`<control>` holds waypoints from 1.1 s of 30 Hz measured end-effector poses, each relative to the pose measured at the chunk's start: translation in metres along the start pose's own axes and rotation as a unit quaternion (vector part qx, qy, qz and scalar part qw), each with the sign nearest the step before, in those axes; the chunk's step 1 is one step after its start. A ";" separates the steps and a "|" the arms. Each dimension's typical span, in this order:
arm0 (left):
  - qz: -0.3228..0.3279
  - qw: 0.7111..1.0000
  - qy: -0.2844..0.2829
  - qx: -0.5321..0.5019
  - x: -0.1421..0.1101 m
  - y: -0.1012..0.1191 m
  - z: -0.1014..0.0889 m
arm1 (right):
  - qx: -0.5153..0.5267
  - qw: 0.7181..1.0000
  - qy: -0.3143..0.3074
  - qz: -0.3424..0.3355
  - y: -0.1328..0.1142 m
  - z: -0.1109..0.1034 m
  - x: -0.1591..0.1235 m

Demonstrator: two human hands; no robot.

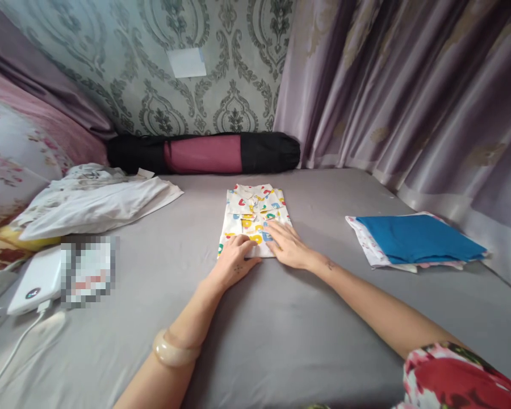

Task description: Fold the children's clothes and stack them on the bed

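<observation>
A small cream garment (254, 213) printed with coloured letters lies folded into a narrow rectangle on the grey bed sheet (281, 329). My left hand (233, 261) rests on its near left corner, fingers curled and pressing the fabric. My right hand (286, 244) lies flat on the near right part, fingers stretched out toward the middle. A pale bangle (174, 351) circles my left wrist.
A folded stack topped by a blue cloth (417, 238) sits to the right. White clothes (93, 201) are piled at the left, beside a power bank (36, 281) with a cable. A black and maroon roll bag (204, 152) lies against the wall. Curtains (409, 85) hang at right.
</observation>
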State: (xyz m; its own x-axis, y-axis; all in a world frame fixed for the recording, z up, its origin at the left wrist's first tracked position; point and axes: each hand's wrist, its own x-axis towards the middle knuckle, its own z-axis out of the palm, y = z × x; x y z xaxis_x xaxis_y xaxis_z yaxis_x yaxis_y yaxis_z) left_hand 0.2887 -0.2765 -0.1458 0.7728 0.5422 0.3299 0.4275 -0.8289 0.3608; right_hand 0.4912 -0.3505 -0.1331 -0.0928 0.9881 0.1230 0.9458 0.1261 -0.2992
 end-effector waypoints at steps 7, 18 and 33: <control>0.075 0.994 -0.037 0.069 0.002 0.004 -0.002 | 0.008 0.995 0.048 -0.087 -0.024 0.013 -0.024; 0.052 0.997 -0.009 0.062 0.003 -0.002 -0.002 | -0.075 0.991 0.095 -0.065 0.013 0.008 -0.017; -0.054 0.982 -0.106 0.145 -0.009 -0.021 -0.028 | -0.039 0.995 0.036 -0.089 0.047 -0.005 -0.032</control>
State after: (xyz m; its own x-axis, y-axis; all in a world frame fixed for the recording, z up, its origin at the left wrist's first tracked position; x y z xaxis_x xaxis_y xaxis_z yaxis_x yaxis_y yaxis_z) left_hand 0.2595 -0.2601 -0.1318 0.7829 0.6134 0.1040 0.6039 -0.7894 0.1106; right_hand 0.5399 -0.3764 -0.1466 -0.2420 0.9412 0.2356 0.9375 0.2894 -0.1932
